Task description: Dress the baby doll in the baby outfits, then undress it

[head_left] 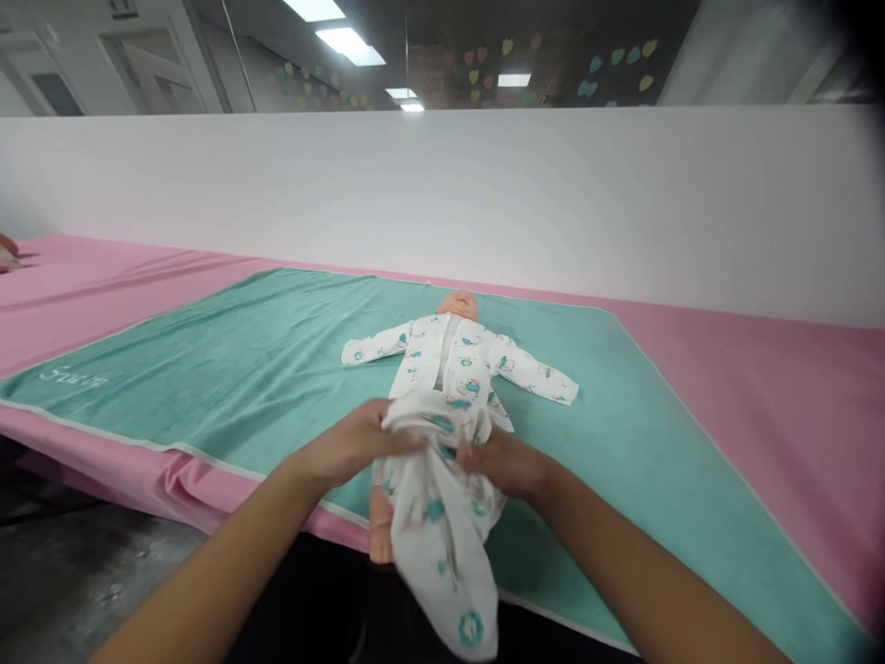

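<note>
A baby doll (457,306) lies on its back on a teal towel (263,360), its head toward the far wall. It wears a white printed top (453,355) with both sleeves spread out. My left hand (349,444) and my right hand (508,464) are both closed on white printed baby trousers (442,516), bunched at the doll's waist. The trouser legs hang down over the table's near edge. One bare doll leg (380,530) shows below the cloth on the left.
The towel lies on a pink sheet (761,387) covering a long table. A white partition wall (484,194) runs behind it. Another person's hand (6,251) shows at the far left edge. Dark floor (83,563) lies below left.
</note>
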A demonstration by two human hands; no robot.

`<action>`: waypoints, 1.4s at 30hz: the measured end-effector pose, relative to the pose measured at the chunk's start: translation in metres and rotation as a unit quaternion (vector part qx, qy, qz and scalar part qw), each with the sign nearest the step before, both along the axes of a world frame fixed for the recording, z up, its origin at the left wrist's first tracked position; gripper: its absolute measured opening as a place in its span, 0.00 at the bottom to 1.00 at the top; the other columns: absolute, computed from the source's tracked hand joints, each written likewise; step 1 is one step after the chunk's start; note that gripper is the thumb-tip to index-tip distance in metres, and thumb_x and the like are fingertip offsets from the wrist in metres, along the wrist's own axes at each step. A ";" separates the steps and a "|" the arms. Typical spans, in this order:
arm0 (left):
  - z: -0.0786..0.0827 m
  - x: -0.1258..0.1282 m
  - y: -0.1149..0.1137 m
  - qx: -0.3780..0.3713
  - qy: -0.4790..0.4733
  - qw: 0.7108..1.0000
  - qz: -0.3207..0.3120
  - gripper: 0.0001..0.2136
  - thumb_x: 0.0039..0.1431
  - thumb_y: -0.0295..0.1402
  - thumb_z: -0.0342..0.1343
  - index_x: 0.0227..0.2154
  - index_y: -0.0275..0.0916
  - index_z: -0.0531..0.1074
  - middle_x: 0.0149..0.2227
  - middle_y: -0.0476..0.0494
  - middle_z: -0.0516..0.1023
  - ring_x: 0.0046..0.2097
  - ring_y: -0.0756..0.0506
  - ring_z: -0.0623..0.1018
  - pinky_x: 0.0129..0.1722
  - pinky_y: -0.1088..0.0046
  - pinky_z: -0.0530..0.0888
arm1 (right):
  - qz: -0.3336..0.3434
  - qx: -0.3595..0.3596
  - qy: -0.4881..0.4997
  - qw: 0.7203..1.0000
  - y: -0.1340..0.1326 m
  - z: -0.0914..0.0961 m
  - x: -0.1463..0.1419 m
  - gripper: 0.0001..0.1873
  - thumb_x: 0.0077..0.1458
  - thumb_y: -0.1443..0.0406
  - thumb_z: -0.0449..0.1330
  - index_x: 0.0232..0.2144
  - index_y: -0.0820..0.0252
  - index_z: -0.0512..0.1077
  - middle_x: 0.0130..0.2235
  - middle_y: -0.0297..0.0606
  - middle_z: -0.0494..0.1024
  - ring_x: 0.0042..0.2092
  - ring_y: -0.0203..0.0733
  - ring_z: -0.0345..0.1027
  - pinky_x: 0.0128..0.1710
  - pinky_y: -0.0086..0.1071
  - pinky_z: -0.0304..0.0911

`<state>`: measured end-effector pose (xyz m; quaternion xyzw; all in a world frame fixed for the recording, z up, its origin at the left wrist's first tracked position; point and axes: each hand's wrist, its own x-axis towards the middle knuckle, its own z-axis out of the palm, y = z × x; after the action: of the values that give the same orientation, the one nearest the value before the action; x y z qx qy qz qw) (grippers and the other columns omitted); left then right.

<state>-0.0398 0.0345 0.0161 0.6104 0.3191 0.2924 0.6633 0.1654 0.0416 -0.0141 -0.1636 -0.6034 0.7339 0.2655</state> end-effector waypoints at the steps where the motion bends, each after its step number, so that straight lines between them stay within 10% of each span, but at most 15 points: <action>1: -0.003 0.002 0.001 -0.002 -0.054 0.998 0.045 0.13 0.54 0.38 0.59 0.37 0.33 0.76 0.33 0.42 0.79 0.33 0.46 0.77 0.35 0.73 0.72 | 0.037 0.025 -0.019 0.999 0.001 0.002 -0.001 0.26 0.43 0.52 0.66 0.39 0.64 0.72 0.35 0.39 0.76 0.38 0.41 0.69 0.38 0.34 0.66; 4: -0.011 0.005 0.000 -0.041 -0.130 0.986 0.095 0.17 0.58 0.42 0.55 0.41 0.31 0.75 0.33 0.39 0.79 0.32 0.46 0.77 0.34 0.74 0.72 | 0.059 0.047 -0.060 0.995 0.001 0.006 -0.003 0.22 0.40 0.60 0.70 0.38 0.62 0.73 0.36 0.36 0.75 0.38 0.40 0.69 0.39 0.32 0.65; 9: -0.006 -0.004 -0.008 -0.022 0.019 0.999 -0.028 0.17 0.46 0.38 0.66 0.38 0.33 0.77 0.33 0.44 0.78 0.33 0.47 0.76 0.33 0.78 0.71 | -0.091 -0.068 0.052 0.992 -0.001 -0.005 -0.002 0.23 0.51 0.53 0.62 0.44 0.63 0.71 0.38 0.42 0.76 0.40 0.42 0.70 0.42 0.38 0.66; 18: -0.018 0.016 -0.015 -0.102 -0.175 0.973 0.113 0.21 0.51 0.32 0.61 0.49 0.34 0.70 0.39 0.37 0.79 0.39 0.40 0.78 0.39 0.67 0.74 | 0.049 0.021 -0.038 0.998 -0.001 0.011 -0.005 0.16 0.37 0.62 0.71 0.28 0.62 0.72 0.24 0.30 0.71 0.29 0.35 0.65 0.33 0.30 0.63; 25: -0.019 0.003 -0.023 -0.127 -0.133 0.982 0.051 0.22 0.48 0.35 0.64 0.47 0.32 0.73 0.35 0.37 0.79 0.36 0.40 0.78 0.35 0.69 0.74 | -0.101 -0.092 0.075 0.988 -0.006 0.000 -0.007 0.22 0.44 0.57 0.67 0.40 0.63 0.73 0.36 0.40 0.77 0.38 0.42 0.71 0.45 0.39 0.64; 35: -0.023 0.021 -0.028 -0.102 -0.211 0.954 0.188 0.19 0.53 0.38 0.60 0.46 0.34 0.72 0.34 0.38 0.79 0.37 0.40 0.78 0.37 0.68 0.73 | 0.044 0.038 -0.081 0.995 -0.003 0.010 -0.008 0.22 0.33 0.62 0.72 0.34 0.63 0.74 0.35 0.36 0.76 0.36 0.38 0.68 0.38 0.30 0.64; 42: -0.016 0.007 -0.030 0.017 -0.087 0.995 0.043 0.30 0.46 0.42 0.65 0.52 0.34 0.68 0.47 0.35 0.74 0.48 0.36 0.73 0.47 0.63 0.69 | -0.034 -0.107 0.037 0.993 -0.006 -0.007 -0.008 0.21 0.33 0.66 0.68 0.35 0.65 0.75 0.31 0.38 0.77 0.34 0.41 0.69 0.37 0.34 0.64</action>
<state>-0.0327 0.0041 -0.0001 0.5791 0.2810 0.3781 0.6654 0.1576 0.0356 -0.0208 -0.1840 -0.5048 0.7907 0.2935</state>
